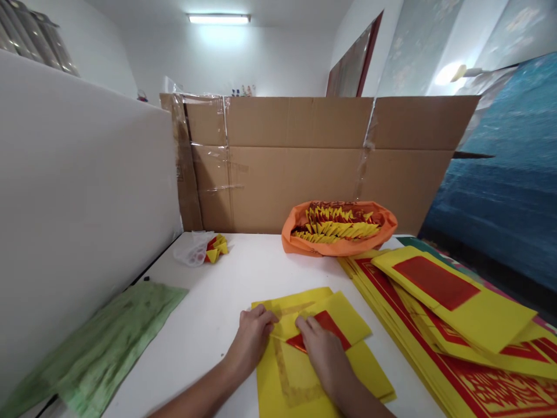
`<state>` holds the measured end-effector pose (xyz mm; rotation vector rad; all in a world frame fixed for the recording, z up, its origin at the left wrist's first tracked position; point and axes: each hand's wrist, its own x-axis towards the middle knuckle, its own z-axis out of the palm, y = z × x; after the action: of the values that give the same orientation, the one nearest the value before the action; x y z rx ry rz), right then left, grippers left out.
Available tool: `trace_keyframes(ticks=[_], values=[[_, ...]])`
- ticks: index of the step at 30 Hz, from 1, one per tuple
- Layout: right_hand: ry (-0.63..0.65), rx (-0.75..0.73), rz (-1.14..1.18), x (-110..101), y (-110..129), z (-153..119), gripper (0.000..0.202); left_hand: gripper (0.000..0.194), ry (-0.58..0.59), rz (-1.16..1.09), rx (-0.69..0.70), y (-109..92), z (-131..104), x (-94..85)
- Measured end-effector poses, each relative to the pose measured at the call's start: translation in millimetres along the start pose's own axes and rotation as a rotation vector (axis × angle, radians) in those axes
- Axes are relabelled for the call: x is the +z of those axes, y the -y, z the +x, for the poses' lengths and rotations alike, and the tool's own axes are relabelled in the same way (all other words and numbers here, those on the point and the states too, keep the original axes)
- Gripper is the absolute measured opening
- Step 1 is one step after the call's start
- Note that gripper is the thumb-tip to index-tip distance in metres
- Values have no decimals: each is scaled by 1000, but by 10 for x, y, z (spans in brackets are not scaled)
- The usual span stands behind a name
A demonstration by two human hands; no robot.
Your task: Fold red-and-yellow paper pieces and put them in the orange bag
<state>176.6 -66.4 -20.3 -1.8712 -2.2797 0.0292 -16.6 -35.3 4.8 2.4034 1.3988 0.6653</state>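
Observation:
A sheet of yellow joss paper with a red patch (349, 316) lies at a slant on top of larger yellow paper (274, 380) on the white table. My left hand (253, 334) is closed, its thumb and forefinger pinching the sheet's left corner. With fingers curled and pressed together, my right hand (322, 351) grips the same sheet near the red patch, partly covering it. The larger paper beneath shows a faint brownish square outline. How the sheet's edge sits under my right fingers is hidden.
An orange bag (300, 247) full of folded yellow-and-red paper pieces stands before a cardboard screen (300, 174). Stacked yellow-and-red papers (491, 313) lie right. Left are a green cloth (117, 331) and a clear plastic bag (189, 249) beside several folded pieces (216, 248).

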Motion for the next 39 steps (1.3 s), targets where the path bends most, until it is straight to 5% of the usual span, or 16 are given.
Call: trace_keyframes(ticks=[6,13,18,24,28,31,34,39], values=[[-75,-70,-148,-24,-22,-71,41,39,236,396,342,-154,-271,134],[-343,-328,-7,236,-384,-533,26,67,252,420,114,-300,-565,400],[-253,-341,104,179,-507,-716,36,53,263,408,101,-484,-394,212],[-110,-212,493,43,-509,-723,36,24,345,318,517,-514,84,-11],[-64,184,1056,23,-488,-774,43,33,346,222,482,-423,187,-33],[254,548,1596,-33,-395,-819,55,53,315,182,476,-331,179,15],[441,688,1996,-122,-236,-799,60,55,305,199,475,-239,176,93],[131,654,2201,-178,70,-546,65,42,236,279,491,-175,202,157]])
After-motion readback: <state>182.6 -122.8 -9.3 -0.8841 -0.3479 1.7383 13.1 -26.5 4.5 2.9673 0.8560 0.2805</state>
